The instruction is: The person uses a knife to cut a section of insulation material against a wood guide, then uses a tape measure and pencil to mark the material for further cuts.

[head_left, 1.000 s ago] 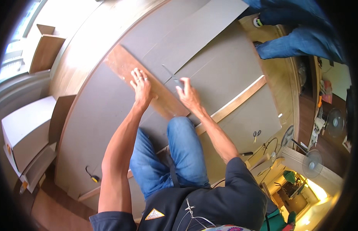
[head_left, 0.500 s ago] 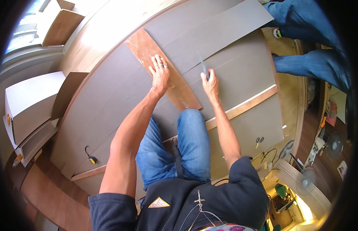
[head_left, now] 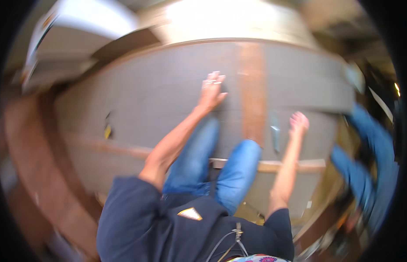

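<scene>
My left hand [head_left: 211, 92] is over the large grey panel [head_left: 168, 78], left of the brown wooden strip [head_left: 252, 83]. Its fingers are stretched out and it holds nothing. The strip lies across the panel, its near end by my right knee. A slim blue-grey hand tool [head_left: 275, 134], knife-like but blurred, lies on the panel just right of the strip. My right hand [head_left: 299, 123] is farther right, apart from the tool. Motion blurs its fingers, so whether they are spread or curled is unclear.
A narrow wooden batten [head_left: 295, 166] runs across the panel near my knees. A yellow tape measure [head_left: 107, 132] lies at the left. Another grey board [head_left: 317, 83] lies on the panel at right, and a person in blue jeans [head_left: 363, 174] is beyond the right edge.
The view has swung round and is blurred. My left hand has come off the wooden strip to its left side. My right hand has let go of the tool, which now lies on the panel.
</scene>
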`<state>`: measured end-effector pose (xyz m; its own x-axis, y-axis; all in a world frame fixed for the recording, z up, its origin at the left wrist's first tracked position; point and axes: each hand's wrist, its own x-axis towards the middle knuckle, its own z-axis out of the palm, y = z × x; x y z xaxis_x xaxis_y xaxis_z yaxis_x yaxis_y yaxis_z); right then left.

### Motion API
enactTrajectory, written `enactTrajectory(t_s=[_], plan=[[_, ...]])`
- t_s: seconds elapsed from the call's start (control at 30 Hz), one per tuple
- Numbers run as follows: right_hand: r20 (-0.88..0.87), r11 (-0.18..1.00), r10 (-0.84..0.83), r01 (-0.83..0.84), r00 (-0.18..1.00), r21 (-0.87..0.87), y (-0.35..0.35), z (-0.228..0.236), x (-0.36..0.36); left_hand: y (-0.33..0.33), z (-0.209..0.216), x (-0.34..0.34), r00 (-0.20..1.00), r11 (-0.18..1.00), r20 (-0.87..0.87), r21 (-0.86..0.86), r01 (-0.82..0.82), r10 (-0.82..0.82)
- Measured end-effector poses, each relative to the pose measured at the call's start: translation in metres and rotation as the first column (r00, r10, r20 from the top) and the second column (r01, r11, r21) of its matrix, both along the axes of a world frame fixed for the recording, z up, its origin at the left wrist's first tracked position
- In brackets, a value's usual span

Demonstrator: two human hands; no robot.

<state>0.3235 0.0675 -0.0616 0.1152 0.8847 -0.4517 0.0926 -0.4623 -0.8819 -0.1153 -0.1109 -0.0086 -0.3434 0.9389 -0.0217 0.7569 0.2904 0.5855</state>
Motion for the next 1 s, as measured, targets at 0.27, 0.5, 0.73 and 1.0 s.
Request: enactTrajectory(t_s=[0.27,0.5,0.73,1.0], plan=[[-0.014,0.938,-0.177,0.164,0.984,-0.305,0.109,-0.079,0.03,-0.117,0.002,-0.104,0.98,0.893,-0.068,-0.404,-0.199,0.187],[0.19,0.968,0.016,0.032,0.982,-0.25,0.105,-0.077,0.035,-0.118,-0.004,-0.107,0.995,0.911,-0.017,-0.401,-0.099,0.101],[0.148,0.971,0.227,-0.213,0.963,-0.108,0.064,-0.039,0.031,-0.119,-0.015,-0.1,0.987,0.961,-0.158,-0.268,-0.063,0.021],[0.672,0.94,0.063,-0.27,0.737,0.208,0.006,0.035,-0.076,-0.1,-0.012,-0.088,0.998,0.918,-0.045,-0.391,-0.06,0.046]])
